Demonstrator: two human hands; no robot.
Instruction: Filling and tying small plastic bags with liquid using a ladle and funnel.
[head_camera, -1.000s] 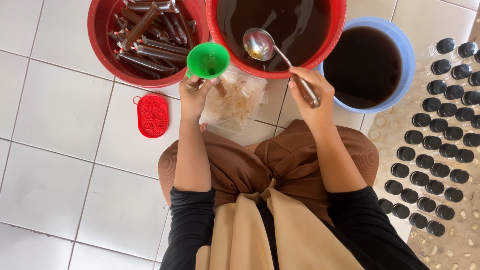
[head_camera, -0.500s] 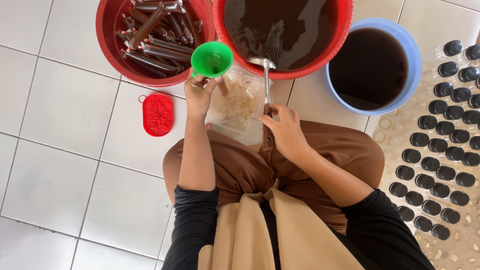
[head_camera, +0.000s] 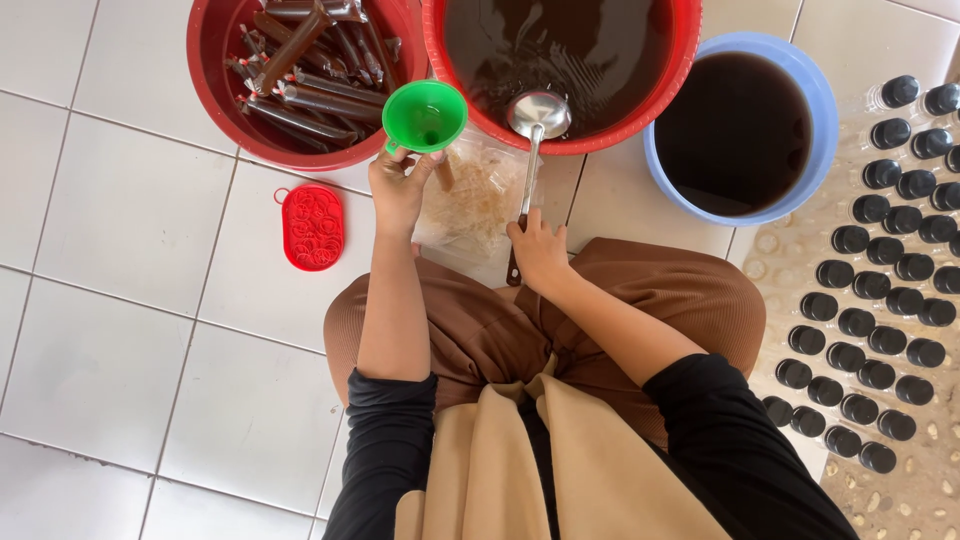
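Left hand (head_camera: 398, 190): clamped on the green funnel (head_camera: 425, 115), upper centre of the frame, just below the rims of the two red basins.
Right hand (head_camera: 537, 250): closed around the handle of the steel ladle (head_camera: 537, 115); the bowl lies in the dark liquid.
Large red basin (head_camera: 560, 60): top centre, holds dark liquid.
Left red basin (head_camera: 300, 80): holds filled brown tubes.
Clear plastic bag (head_camera: 475, 195): between the hands; contents possibly straws.
Blue bucket (head_camera: 740, 130): upper right.
Capped bottles (head_camera: 870, 300): right edge, in rows.
Red pad (head_camera: 312, 227): on floor tiles, left of centre.
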